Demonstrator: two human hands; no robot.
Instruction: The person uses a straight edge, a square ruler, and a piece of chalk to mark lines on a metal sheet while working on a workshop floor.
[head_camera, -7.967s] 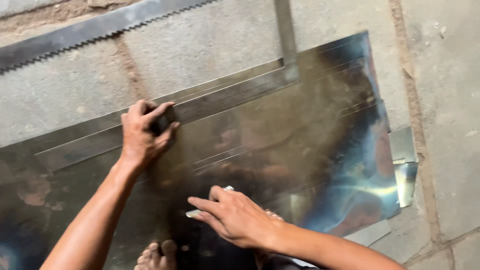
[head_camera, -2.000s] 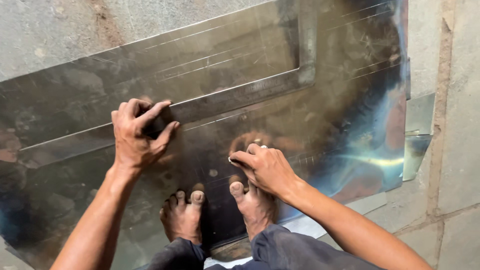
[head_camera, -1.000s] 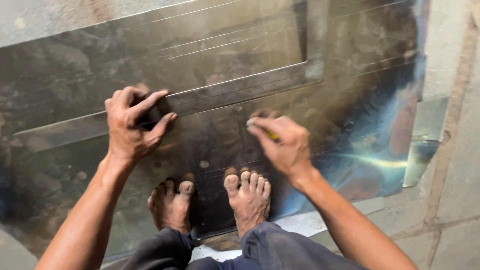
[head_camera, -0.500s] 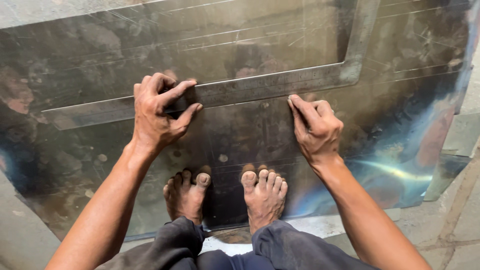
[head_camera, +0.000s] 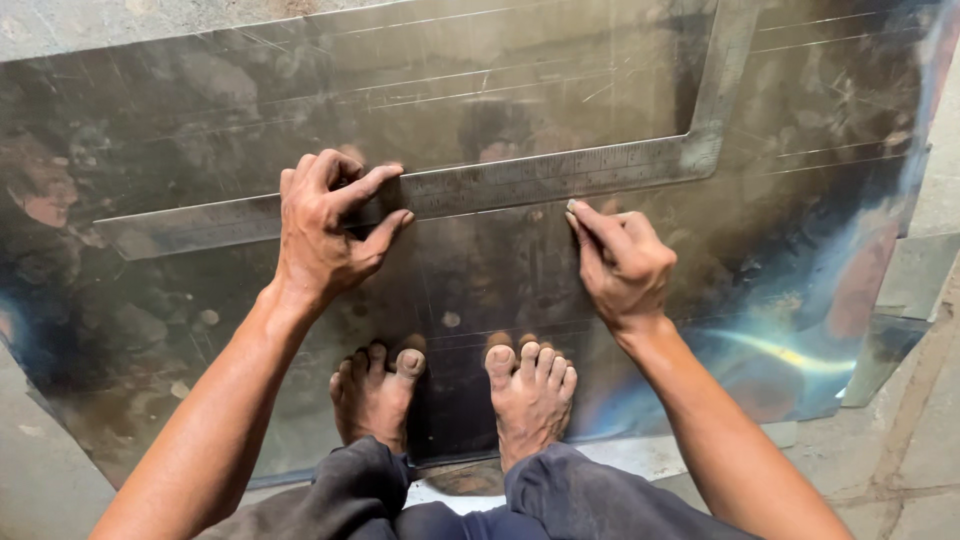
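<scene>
Ruler (head_camera: 520, 185), a flat metal square with its short leg turning up at the right end, lies across the shiny metal sheet (head_camera: 200, 100) on the concrete floor (head_camera: 940, 440). Left hand (head_camera: 325, 225) presses on it near mid-length, fingers spread and bent over its edge. Right hand (head_camera: 625, 265) sits just below the lower edge, fingers curled tight; whether they pinch a marking tool cannot be told. Two bare feet (head_camera: 530, 385) stand on the sheet near its front edge.
</scene>
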